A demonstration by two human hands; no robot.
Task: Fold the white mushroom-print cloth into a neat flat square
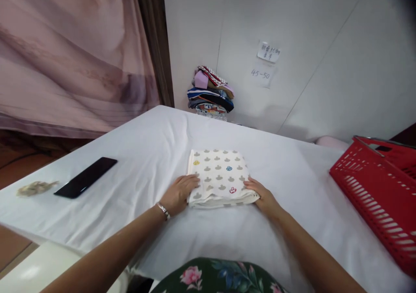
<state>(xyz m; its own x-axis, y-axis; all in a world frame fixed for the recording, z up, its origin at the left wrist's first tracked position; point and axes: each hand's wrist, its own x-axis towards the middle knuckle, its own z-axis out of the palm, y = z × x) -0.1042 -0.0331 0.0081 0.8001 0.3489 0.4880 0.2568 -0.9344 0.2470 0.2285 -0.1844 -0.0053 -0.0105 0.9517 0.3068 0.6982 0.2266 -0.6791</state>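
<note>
A folded white cloth [221, 171] lies in the middle of the white-covered table [136, 154]. Its print shows grey mushroom-like shapes, with single ones in yellow, blue and red. At its left front edge is my left hand [182, 192], closed on the side of the folded layers; a silver bracelet circles that wrist. My right hand [263, 197] grips the right front corner, with the fingers partly hidden by the cloth. Along the front edge several layers show, slightly uneven. The cloth rests on the table between both hands.
A black phone [86, 178] and a small beige bundle [35, 188] lie at the left. On the right stands a red plastic basket [377, 189]. Beyond the far edge, a stack of folded fabrics [211, 91] sits by the wall. A pink curtain [74, 54] hangs at the left.
</note>
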